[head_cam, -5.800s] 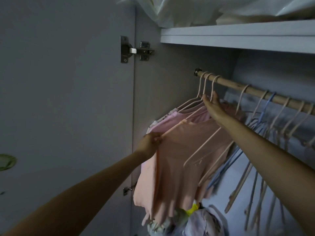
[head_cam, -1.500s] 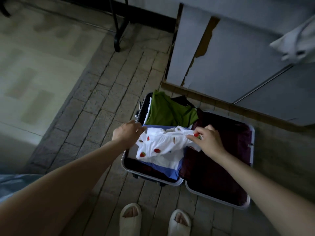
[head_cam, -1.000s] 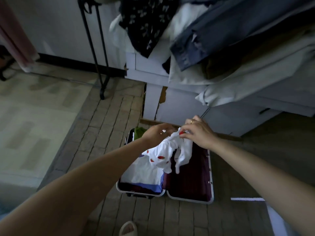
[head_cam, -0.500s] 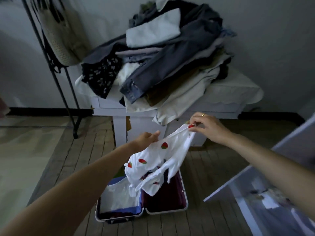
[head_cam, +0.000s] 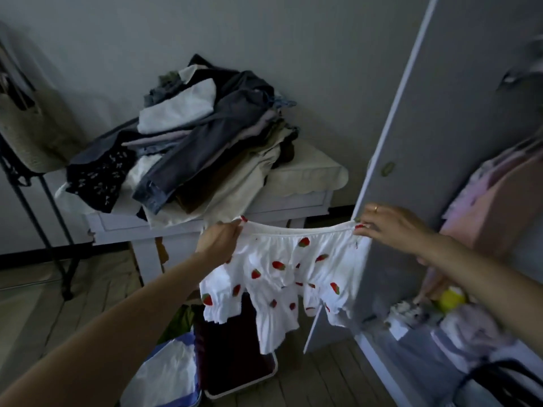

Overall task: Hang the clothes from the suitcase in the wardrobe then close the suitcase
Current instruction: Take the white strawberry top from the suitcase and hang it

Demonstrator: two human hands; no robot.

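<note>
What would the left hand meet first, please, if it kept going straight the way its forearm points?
Probably the front edge of the white table, with the clothes pile above. The left hand grips the strawberry garment; depth is unclear.

Setting: dim bedroom in a home. Evidence: open wardrobe door (head_cam: 458, 160) at right, pink garments (head_cam: 499, 201) hanging inside; white worktop (head_cam: 264, 211) against the plain wall, heaped with a pile of folded clothes (head_cam: 202, 142); open suitcase (head_cam: 235, 374) on the plank floor (head_cam: 53, 312); black metal rack (head_cam: 44, 218) at left.
</note>
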